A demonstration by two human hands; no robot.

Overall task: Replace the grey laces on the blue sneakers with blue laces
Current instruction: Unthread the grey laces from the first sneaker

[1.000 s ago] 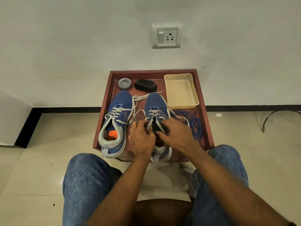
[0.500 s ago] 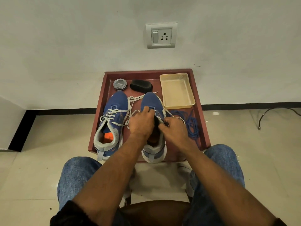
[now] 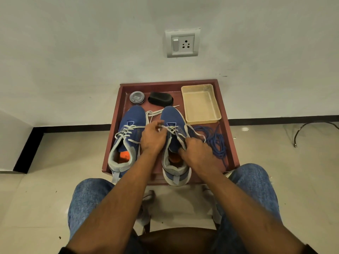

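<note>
Two blue sneakers stand toe-away on a dark red tray table point(image 3: 229, 125). The left sneaker point(image 3: 128, 136) keeps its grey lace threaded. Over the right sneaker point(image 3: 173, 118) my left hand point(image 3: 153, 137) pinches a strand of its grey lace point(image 3: 171, 128) near the upper eyelets. My right hand point(image 3: 197, 153) grips the lace at the sneaker's right side by the tongue. A pile of blue laces point(image 3: 214, 142) lies on the tray just right of that sneaker.
At the tray's back sit a round polish tin point(image 3: 137, 97), a black brush point(image 3: 160, 99) and an empty beige plastic tray point(image 3: 200, 104). My knees in jeans flank the table's near edge. A wall with a socket stands behind; a cable lies on the floor at right.
My left hand has moved up and left off the sneaker's opening and now pulls a lace strand sideways. My right hand stays at the tongue. The camera tilted slightly.
</note>
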